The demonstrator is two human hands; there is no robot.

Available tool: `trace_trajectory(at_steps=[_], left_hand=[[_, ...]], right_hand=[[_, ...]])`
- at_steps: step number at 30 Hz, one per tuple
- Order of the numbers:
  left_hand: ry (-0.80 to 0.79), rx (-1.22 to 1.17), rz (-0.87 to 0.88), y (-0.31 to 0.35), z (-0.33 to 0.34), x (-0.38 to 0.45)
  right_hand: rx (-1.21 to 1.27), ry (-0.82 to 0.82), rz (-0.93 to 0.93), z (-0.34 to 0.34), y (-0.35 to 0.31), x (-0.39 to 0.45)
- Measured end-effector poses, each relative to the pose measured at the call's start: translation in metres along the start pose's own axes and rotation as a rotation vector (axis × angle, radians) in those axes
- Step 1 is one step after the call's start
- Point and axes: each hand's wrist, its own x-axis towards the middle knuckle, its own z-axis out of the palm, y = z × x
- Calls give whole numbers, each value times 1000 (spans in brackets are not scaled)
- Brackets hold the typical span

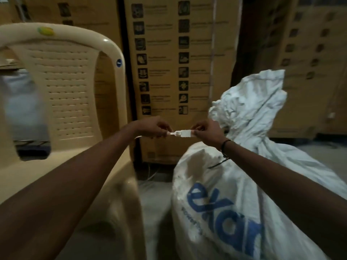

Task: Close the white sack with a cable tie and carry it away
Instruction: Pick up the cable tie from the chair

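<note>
The white sack (232, 186) with blue lettering stands at the lower right, its gathered top bunched upward at the right. A white cable tie (180, 133) is stretched between my hands, level with the sack's neck and just to its left. My left hand (154, 128) pinches the strap end. My right hand (205, 131) pinches the locking head end, close to the sack's neck. The tie does not visibly wrap the sack; the strap's tail pokes out behind my left hand.
A beige plastic chair (65, 87) stands at the left, my left forearm over its armrest. Tall cardboard boxes (178, 62) form a wall right behind the sack and chair. Grey floor (155, 203) shows between chair and sack.
</note>
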Motion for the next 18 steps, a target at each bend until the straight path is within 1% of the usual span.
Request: trace_trajectory(at_steps=[2,5,7,11,14,18], left_hand=[[64,-37,41,15,16,16],[118,-92,101,33,33,37],[145,-110,123,40,40,51],[199,-124,137,49,50,72],[222,-139,115,47,54,83],[251,-126,101,44,67,93]], right_hand=[[-8,39,12,-22,19,-8],[-17,71,31,-52,41,-16],[15,60,37,-70,50,-19],[63,50,-22,-103,57,-26],[104,125,-27,-132,68,-35],[193,251,45,-167,96,-48]])
